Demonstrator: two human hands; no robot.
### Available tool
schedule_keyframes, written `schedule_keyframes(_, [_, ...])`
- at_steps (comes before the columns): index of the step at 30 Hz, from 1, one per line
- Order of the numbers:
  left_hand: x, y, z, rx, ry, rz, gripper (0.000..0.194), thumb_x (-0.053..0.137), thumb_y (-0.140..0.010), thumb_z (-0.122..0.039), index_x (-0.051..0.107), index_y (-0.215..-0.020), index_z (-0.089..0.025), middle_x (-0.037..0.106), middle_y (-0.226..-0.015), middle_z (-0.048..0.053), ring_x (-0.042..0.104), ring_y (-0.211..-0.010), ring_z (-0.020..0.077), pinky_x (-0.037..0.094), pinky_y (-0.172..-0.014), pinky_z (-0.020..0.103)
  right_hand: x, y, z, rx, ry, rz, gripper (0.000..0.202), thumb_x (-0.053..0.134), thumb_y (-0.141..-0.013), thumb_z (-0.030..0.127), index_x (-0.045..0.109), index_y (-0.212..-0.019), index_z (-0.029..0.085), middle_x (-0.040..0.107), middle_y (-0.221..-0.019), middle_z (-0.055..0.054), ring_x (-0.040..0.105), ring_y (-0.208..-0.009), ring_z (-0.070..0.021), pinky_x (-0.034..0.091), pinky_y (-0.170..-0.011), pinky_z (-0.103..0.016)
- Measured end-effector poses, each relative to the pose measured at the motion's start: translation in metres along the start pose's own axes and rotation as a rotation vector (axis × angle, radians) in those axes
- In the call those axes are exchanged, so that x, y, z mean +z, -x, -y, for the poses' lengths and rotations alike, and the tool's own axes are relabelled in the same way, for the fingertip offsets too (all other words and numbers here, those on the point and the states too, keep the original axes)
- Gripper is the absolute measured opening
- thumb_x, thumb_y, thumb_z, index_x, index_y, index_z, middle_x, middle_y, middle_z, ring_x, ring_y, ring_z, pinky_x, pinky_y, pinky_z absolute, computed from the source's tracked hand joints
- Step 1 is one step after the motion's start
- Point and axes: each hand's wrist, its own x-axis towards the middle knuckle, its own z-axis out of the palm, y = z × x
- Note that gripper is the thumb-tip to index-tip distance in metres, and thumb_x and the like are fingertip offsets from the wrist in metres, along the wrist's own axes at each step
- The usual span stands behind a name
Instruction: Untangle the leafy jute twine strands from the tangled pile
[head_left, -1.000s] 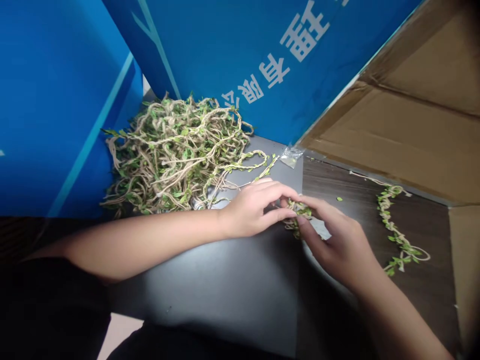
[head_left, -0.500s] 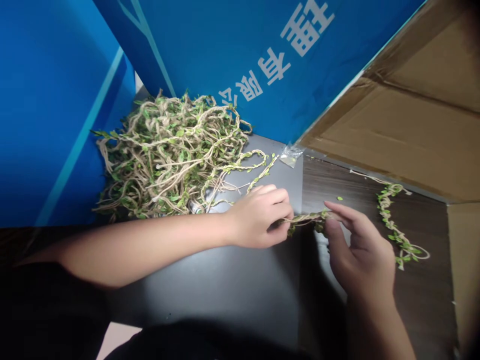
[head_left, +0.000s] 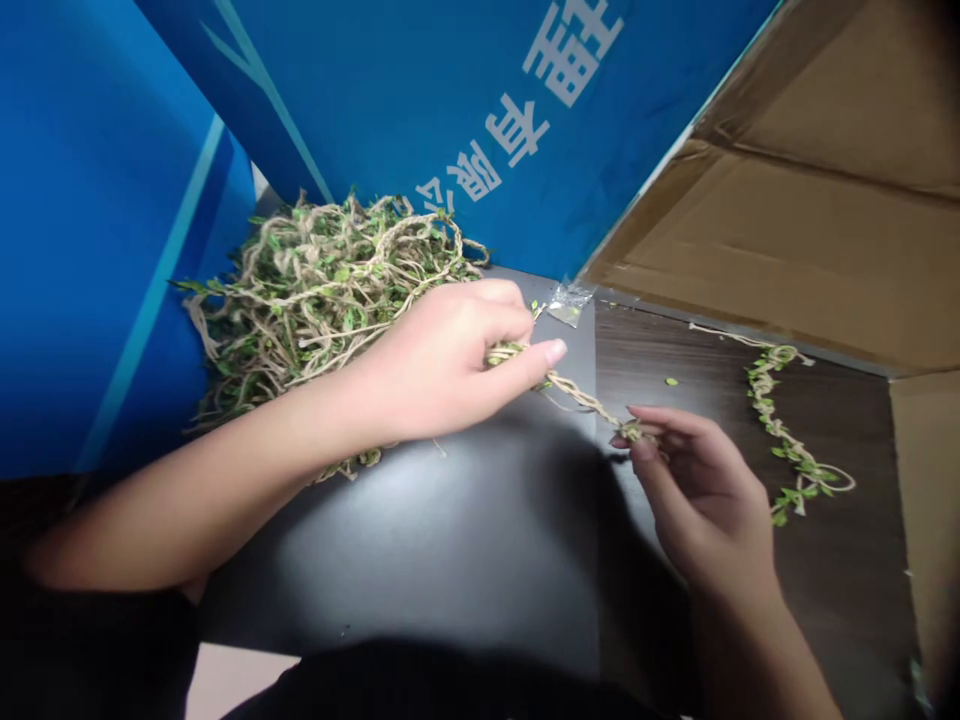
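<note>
Between my two hands runs a leafy twine garland [head_left: 583,396], beige cord with small green leaves. My left hand [head_left: 457,355] is closed around one stretch of it, thumb pointing right, just in front of the big tangled heap of the same garland [head_left: 322,270]. Lower and to the right, my right hand [head_left: 709,480] pinches the garland at a leafy knot between thumb and fingertips. Part of the cord inside my left hand is hidden by the fingers.
Another short leafy twine piece [head_left: 780,430] lies on the dark wood-grain surface [head_left: 690,340] at the right. A clear plastic scrap [head_left: 570,303] sits by the corner. Blue printed panels [head_left: 420,90] stand behind and left; a cardboard wall [head_left: 787,250] rises at the right.
My left hand has moved up and left with the garland, and the stretch between the hands is longer. My right hand's fingertips have closed on the garland. The view has shifted slightly.
</note>
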Motion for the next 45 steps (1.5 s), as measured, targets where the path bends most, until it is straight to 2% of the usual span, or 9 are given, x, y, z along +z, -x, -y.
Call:
schedule_keyframes(3, [-0.007, -0.003, 0.013, 0.054, -0.197, -0.17, 0.035, 0.063, -0.093, -0.041, 0.056, -0.067, -0.018, 0.056, -0.076, 0.004, 0.054, -0.077, 0.0204, 0.044, -0.078, 0.037, 0.006, 0.002, -0.002, -0.024, -0.005, 0.003, 0.032, 0.066, -0.094, 0.027, 0.064, -0.126, 0.027, 0.075, -0.101, -0.006, 0.077, -0.09, -0.0211, 0.064, -0.078, -0.035])
schedule_keyframes(7, [0.004, -0.002, 0.018, 0.013, -0.251, -0.4, 0.019, 0.069, -0.088, -0.035, 0.059, -0.085, -0.019, 0.058, -0.093, 0.01, 0.055, -0.097, 0.03, 0.041, -0.09, 0.046, 0.009, 0.001, -0.007, -0.06, 0.075, -0.001, 0.032, 0.066, -0.094, 0.025, 0.064, -0.126, 0.026, 0.076, -0.093, -0.004, 0.076, -0.083, -0.0194, 0.061, -0.075, -0.034])
schedule_keyframes(10, [0.029, 0.008, -0.001, 0.005, -0.257, -0.292, 0.02, 0.06, -0.093, -0.035, 0.058, -0.083, -0.017, 0.059, -0.093, 0.01, 0.055, -0.096, 0.0297, 0.041, -0.088, 0.047, 0.009, 0.0, -0.006, -0.099, 0.139, 0.018, 0.033, 0.066, -0.093, 0.022, 0.064, -0.126, 0.026, 0.076, -0.09, -0.004, 0.074, -0.079, -0.0184, 0.059, -0.069, -0.032])
schedule_keyframes(14, [0.077, 0.027, -0.035, -0.036, 0.051, 0.074, 0.023, 0.051, -0.098, -0.038, 0.059, -0.095, -0.017, 0.062, -0.094, 0.005, 0.057, -0.079, 0.0186, 0.045, -0.071, 0.034, 0.007, 0.001, -0.004, -0.13, 0.165, 0.049, 0.03, 0.068, -0.092, 0.021, 0.065, -0.121, 0.025, 0.076, -0.097, -0.006, 0.075, -0.08, -0.0181, 0.058, -0.065, -0.029])
schedule_keyframes(18, [0.105, 0.036, -0.037, -0.151, 0.229, 0.087, 0.028, 0.047, -0.1, -0.045, 0.058, -0.096, -0.019, 0.063, -0.097, 0.004, 0.061, -0.084, 0.017, 0.05, -0.076, 0.032, 0.007, 0.003, -0.005, -0.103, 0.14, 0.056, 0.025, 0.066, -0.093, 0.02, 0.065, -0.117, 0.025, 0.075, -0.098, -0.005, 0.074, -0.083, -0.0168, 0.058, -0.069, -0.028])
schedule_keyframes(25, [0.109, 0.038, -0.019, -0.109, 0.263, 0.028, 0.026, 0.051, -0.101, -0.042, 0.06, -0.095, -0.018, 0.063, -0.093, 0.002, 0.058, -0.08, 0.0135, 0.048, -0.074, 0.028, 0.011, 0.006, -0.001, -0.092, 0.13, 0.149, 0.023, 0.061, -0.096, 0.019, 0.062, -0.118, 0.025, 0.071, -0.089, -0.002, 0.073, -0.081, -0.0149, 0.059, -0.072, -0.025])
schedule_keyframes(29, [0.11, 0.038, -0.02, -0.077, 0.236, -0.039, 0.021, 0.054, -0.098, -0.035, 0.059, -0.09, -0.017, 0.063, -0.087, 0.001, 0.055, -0.076, 0.0125, 0.047, -0.071, 0.027, 0.013, 0.005, -0.001, -0.163, 0.203, 0.134, 0.027, 0.064, -0.093, 0.019, 0.06, -0.12, 0.023, 0.075, -0.101, -0.005, 0.075, -0.086, -0.0159, 0.059, -0.076, -0.024])
schedule_keyframes(35, [0.112, 0.034, -0.019, -0.093, 0.204, -0.045, 0.011, 0.055, -0.09, -0.022, 0.063, -0.09, -0.014, 0.063, -0.085, 0.0, 0.056, -0.075, 0.0115, 0.046, -0.07, 0.026, 0.014, 0.004, -0.001, -0.296, 0.334, 0.124, 0.02, 0.065, -0.093, 0.017, 0.062, -0.112, 0.019, 0.076, -0.094, -0.005, 0.073, -0.079, -0.0135, 0.056, -0.068, -0.021])
schedule_keyframes(45, [0.116, 0.033, -0.016, -0.046, 0.139, -0.076, 0.009, 0.057, -0.083, -0.018, 0.064, -0.078, -0.015, 0.059, -0.074, -0.002, 0.052, -0.068, 0.011, 0.044, -0.069, 0.028, 0.01, -0.007, -0.003, -0.514, 0.479, 0.145, 0.015, 0.076, -0.084, 0.01, 0.067, -0.093, 0.017, 0.072, -0.081, -0.002, 0.062, -0.075, -0.0172, 0.048, -0.076, -0.037])
